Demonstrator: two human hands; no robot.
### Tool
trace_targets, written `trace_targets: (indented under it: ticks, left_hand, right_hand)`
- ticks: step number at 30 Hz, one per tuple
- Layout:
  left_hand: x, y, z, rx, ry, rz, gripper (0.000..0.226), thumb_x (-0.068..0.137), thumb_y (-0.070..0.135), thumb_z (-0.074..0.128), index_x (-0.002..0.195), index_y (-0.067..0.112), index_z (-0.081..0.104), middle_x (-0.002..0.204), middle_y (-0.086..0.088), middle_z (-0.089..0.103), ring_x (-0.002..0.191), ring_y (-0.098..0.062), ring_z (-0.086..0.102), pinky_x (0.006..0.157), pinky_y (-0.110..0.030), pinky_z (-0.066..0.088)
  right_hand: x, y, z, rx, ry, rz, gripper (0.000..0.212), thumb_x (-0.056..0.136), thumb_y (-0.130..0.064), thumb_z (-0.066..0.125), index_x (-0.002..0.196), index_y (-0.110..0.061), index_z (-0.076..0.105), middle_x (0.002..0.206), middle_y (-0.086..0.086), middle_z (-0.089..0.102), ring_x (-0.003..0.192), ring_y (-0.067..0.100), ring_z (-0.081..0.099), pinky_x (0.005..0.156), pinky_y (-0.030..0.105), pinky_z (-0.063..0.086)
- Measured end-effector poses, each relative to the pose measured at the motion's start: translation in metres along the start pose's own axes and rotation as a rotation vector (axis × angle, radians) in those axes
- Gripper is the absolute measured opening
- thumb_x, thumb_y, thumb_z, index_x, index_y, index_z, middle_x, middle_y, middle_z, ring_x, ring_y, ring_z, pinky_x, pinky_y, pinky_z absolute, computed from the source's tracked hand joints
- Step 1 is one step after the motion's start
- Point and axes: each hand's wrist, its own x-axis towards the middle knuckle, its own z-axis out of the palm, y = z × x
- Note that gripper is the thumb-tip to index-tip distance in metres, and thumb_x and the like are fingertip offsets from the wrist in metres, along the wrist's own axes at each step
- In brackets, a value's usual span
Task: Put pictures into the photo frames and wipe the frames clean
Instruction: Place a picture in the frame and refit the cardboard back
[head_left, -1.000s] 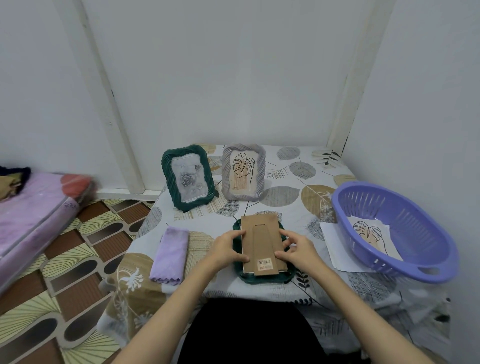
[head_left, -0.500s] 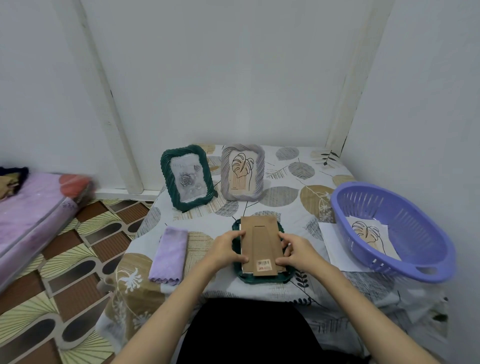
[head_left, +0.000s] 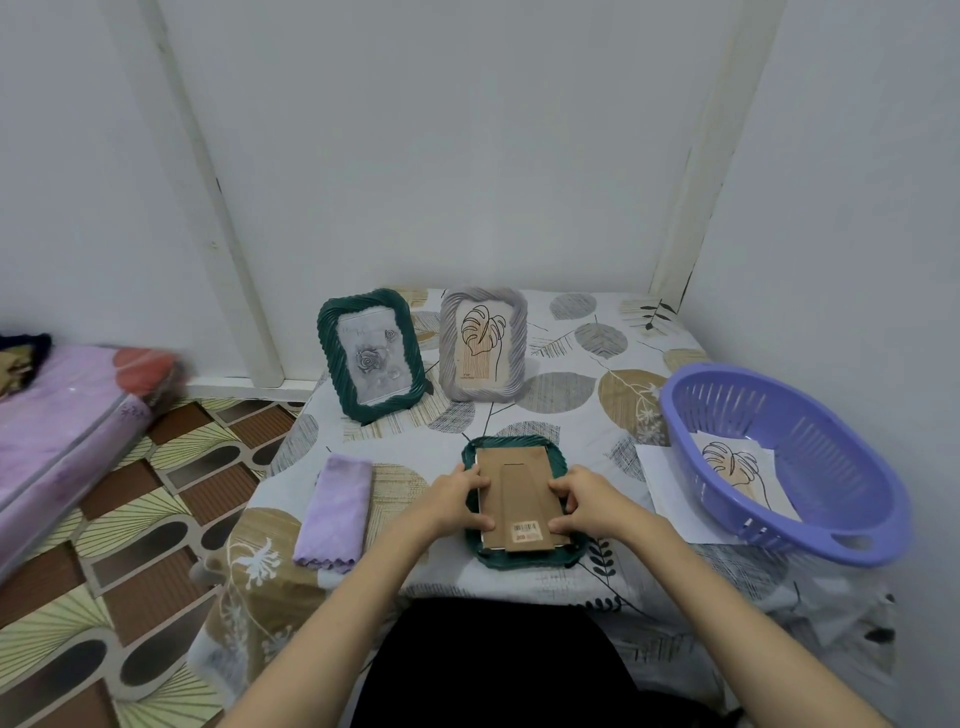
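A green frame (head_left: 519, 553) lies face down near the front edge of the table (head_left: 561, 322), its brown cardboard backing (head_left: 519, 493) facing up with the folded stand strip along the middle and a barcode sticker near the person's side. The left hand (head_left: 454, 501) rests at the backing's left edge, fingers curled onto it, thumb near the lower corner. The right hand (head_left: 589, 504) is at the right edge, fingers bent and pressing on the cardboard. The hands are apart, one on each side of the backing.

Just left of the frame lies a folded lilac cloth (head_left: 335, 512), close to the table's left edge. Behind, two frames stand upright side by side: a green one with a rose picture (head_left: 370, 353) and a grey one with a leaf drawing (head_left: 483, 344). To the right a purple basket (head_left: 841, 540) sits on a white sheet (head_left: 662, 478) and holds a leaf picture (head_left: 737, 467). Bare tablecloth lies between the lying frame and the standing ones. The wall is close behind and to the right.
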Motion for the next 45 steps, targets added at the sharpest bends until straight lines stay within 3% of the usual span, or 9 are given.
trace_targets:
  ticks: [4, 8, 16, 24, 33, 37, 40, 43, 45]
  left_hand:
    - [0.004, -0.002, -0.001, -0.107, 0.114, -0.01, 0.06, 0.081, 0.024, 0.069, 0.134, 0.009, 0.045, 0.143, -0.006, 0.042, 0.129, -0.02, 0.041, 0.104, -0.025, 0.031]
    - [0.007, -0.003, 0.002, -0.136, 0.225, -0.005, 0.053, 0.086, 0.028, 0.061, 0.133, 0.01, 0.043, 0.139, -0.007, 0.045, 0.127, -0.019, 0.043, 0.103, -0.025, 0.031]
    - [0.027, -0.012, -0.007, -0.057, 0.174, -0.038, 0.058, 0.081, 0.027, 0.068, 0.131, 0.009, 0.047, 0.138, -0.008, 0.045, 0.127, -0.02, 0.042, 0.102, -0.023, 0.029]
    - [0.035, -0.022, -0.002, -0.158, 0.296, -0.049, 0.049, 0.075, 0.026, 0.074, 0.115, 0.003, 0.061, 0.13, -0.006, 0.051, 0.119, -0.017, 0.049, 0.098, -0.018, 0.032]
    - [0.033, -0.022, 0.005, -0.289, 0.321, -0.04, 0.051, 0.071, 0.025, 0.077, 0.115, 0.005, 0.062, 0.135, -0.004, 0.046, 0.123, -0.015, 0.045, 0.098, -0.016, 0.03]
    - [0.031, -0.021, 0.005, -0.286, 0.328, -0.05, 0.053, 0.072, 0.026, 0.076, 0.118, 0.005, 0.06, 0.144, -0.005, 0.033, 0.135, -0.019, 0.031, 0.11, -0.027, 0.025]
    - [0.029, -0.022, 0.005, -0.272, 0.34, -0.056, 0.052, 0.071, 0.028, 0.077, 0.115, 0.007, 0.06, 0.144, -0.009, 0.033, 0.136, -0.022, 0.029, 0.112, -0.032, 0.023]
    - [0.026, -0.024, 0.005, -0.275, 0.364, -0.077, 0.035, 0.069, 0.029, 0.078, 0.094, 0.007, 0.067, 0.139, -0.011, 0.04, 0.133, -0.022, 0.034, 0.11, -0.032, 0.025]
    - [0.021, -0.025, 0.004, -0.259, 0.379, -0.092, 0.028, 0.066, 0.032, 0.08, 0.078, 0.008, 0.072, 0.136, -0.01, 0.045, 0.13, -0.021, 0.037, 0.108, -0.032, 0.028]
  right_hand:
    - [0.006, 0.003, 0.0, 0.144, 0.119, 0.029, 0.046, 0.081, -0.017, 0.068, 0.123, -0.002, 0.056, 0.103, 0.011, 0.059, 0.083, 0.015, 0.048, 0.075, 0.022, 0.037]
    - [0.017, 0.006, 0.001, 0.232, 0.34, 0.113, 0.045, 0.084, -0.019, 0.064, 0.126, -0.008, 0.053, 0.118, 0.013, 0.051, 0.105, 0.023, 0.053, 0.09, 0.026, 0.038]
    - [0.031, 0.007, 0.005, 0.265, 0.231, 0.157, 0.058, 0.08, -0.019, 0.07, 0.133, -0.012, 0.046, 0.124, 0.015, 0.046, 0.115, 0.025, 0.049, 0.096, 0.029, 0.038]
    - [0.038, 0.013, 0.006, 0.271, 0.152, 0.138, 0.055, 0.077, -0.024, 0.071, 0.128, -0.015, 0.054, 0.125, 0.012, 0.053, 0.113, 0.024, 0.054, 0.102, 0.035, 0.041]
    - [0.033, 0.012, 0.005, 0.376, 0.223, 0.135, 0.042, 0.08, -0.014, 0.069, 0.121, -0.011, 0.06, 0.108, 0.007, 0.067, 0.091, 0.024, 0.058, 0.067, 0.022, 0.039]
    - [0.032, 0.012, 0.004, 0.33, 0.208, 0.119, 0.042, 0.082, -0.013, 0.067, 0.122, -0.011, 0.059, 0.075, -0.013, 0.055, 0.064, 0.002, 0.043, 0.052, 0.005, 0.032]
    - [0.032, 0.011, 0.002, 0.327, 0.2, 0.123, 0.042, 0.082, -0.016, 0.067, 0.123, -0.012, 0.059, 0.074, -0.016, 0.053, 0.067, 0.002, 0.044, 0.055, 0.008, 0.032]
    - [0.029, 0.013, 0.002, 0.357, 0.223, 0.151, 0.039, 0.08, -0.02, 0.07, 0.117, -0.009, 0.064, 0.102, 0.004, 0.067, 0.087, 0.011, 0.051, 0.073, 0.019, 0.037]
    - [0.025, 0.015, 0.004, 0.327, 0.25, 0.162, 0.03, 0.077, -0.023, 0.073, 0.102, -0.007, 0.071, 0.1, 0.007, 0.069, 0.086, 0.011, 0.054, 0.074, 0.021, 0.037]
